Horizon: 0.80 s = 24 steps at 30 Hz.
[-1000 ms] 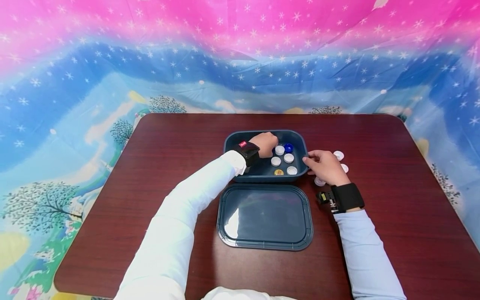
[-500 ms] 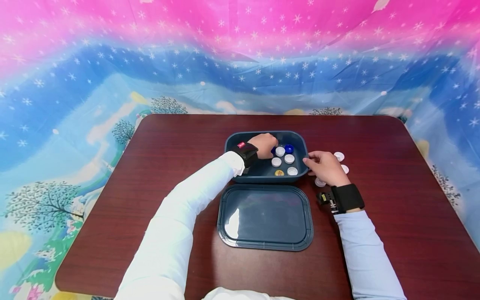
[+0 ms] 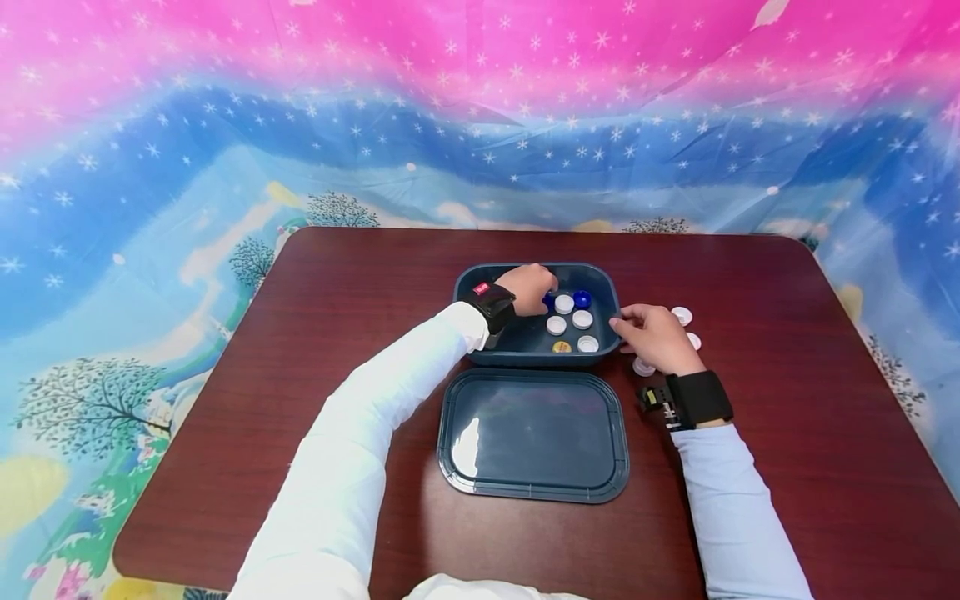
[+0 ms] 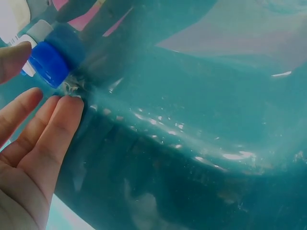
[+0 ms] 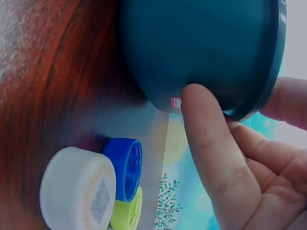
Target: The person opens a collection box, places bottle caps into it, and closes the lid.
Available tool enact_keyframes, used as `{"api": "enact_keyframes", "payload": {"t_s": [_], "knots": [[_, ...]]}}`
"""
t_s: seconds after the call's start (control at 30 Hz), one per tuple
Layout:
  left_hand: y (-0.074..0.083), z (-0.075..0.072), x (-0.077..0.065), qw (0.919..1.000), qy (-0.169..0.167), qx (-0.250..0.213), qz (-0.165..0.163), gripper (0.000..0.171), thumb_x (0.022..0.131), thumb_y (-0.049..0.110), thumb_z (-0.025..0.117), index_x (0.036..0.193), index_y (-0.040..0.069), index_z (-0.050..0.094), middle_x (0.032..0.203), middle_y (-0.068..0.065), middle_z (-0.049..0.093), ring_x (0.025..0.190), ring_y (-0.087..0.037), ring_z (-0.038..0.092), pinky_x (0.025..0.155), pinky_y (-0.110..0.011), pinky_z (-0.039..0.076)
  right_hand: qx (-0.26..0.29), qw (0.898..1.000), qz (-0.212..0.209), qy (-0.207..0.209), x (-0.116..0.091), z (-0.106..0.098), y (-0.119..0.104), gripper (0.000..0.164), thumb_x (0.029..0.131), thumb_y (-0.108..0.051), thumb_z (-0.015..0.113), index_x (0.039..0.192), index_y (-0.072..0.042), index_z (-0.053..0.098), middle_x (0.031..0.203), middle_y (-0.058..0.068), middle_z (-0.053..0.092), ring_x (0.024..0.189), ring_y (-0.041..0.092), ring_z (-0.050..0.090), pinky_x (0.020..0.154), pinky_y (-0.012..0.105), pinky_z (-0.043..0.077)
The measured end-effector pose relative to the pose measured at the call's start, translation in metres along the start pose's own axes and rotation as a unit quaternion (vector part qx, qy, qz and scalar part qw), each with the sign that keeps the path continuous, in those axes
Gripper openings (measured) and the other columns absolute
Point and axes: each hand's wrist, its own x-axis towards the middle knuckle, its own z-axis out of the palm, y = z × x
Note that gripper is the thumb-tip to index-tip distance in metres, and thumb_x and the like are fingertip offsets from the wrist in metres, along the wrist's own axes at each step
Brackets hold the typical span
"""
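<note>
A dark blue-grey plastic box [image 3: 540, 359] stands on the table, with several bottle caps in its right half. Inside it is my left hand [image 3: 527, 289], fingertips close to a blue cap [image 4: 49, 64]. In the left wrist view those fingers are fairly straight, the thumb apart from them and no cap visibly pinched. My right hand [image 3: 656, 335] grips the box's right rim, thumb over the edge and fingers against the outer wall. White caps [image 3: 582, 319], another blue cap [image 3: 582, 299] and a yellow cap [image 3: 561, 347] lie on the box floor.
The matching dark lid [image 3: 534, 433] lies flat in front of the box. More caps sit on the table beside my right hand: a white one [image 5: 79, 189], a blue one [image 5: 123, 167] and a yellow-green one [image 5: 128, 211]. A patterned cloth [image 3: 480, 158] hangs behind the brown table [image 3: 360, 275].
The head view has shifted slightly. My left hand stays inside the box, its fingers appearing a little more spread now. My right hand keeps its grip on the rim.
</note>
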Motion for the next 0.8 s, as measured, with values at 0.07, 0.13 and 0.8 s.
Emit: {"api": "enact_keyframes", "payload": {"t_s": [0.07,0.13,0.8], "knots": [[0.001,0.000,0.001,1.0000,-0.001,-0.001,0.000,0.039,0.091,0.019,0.069,0.129,0.009,0.064,0.126,-0.006,0.063,0.113,-0.017,0.059,0.094,-0.027,0.048,-0.002,1.000,-0.001,0.000,0.000,0.000,0.000,0.049,0.102,-0.026,0.052,0.136,0.008,0.048,0.113,0.028,0.062,0.088,0.032,0.069,0.081,0.045,0.055],[0.001,0.000,0.002,1.0000,0.000,0.001,0.001,0.039,0.091,0.019,0.069,0.129,0.009,0.063,0.126,-0.006,0.062,0.113,-0.017,0.059,0.094,-0.027,0.047,-0.002,1.000,-0.003,0.000,0.000,-0.001,0.000,0.049,0.102,-0.026,0.052,0.136,0.009,0.048,0.113,0.028,0.062,0.088,0.032,0.069,0.080,0.044,0.055],[-0.014,-0.055,-0.071,0.9934,0.109,-0.034,0.010,0.039,0.089,0.019,0.072,0.125,0.004,0.065,0.121,-0.010,0.062,0.113,-0.023,0.056,0.096,-0.034,0.045,0.001,1.000,-0.011,-0.006,0.001,-0.002,-0.001,0.048,0.101,-0.025,0.053,0.134,0.009,0.049,0.112,0.028,0.063,0.086,0.032,0.070,0.079,0.044,0.056]]}}
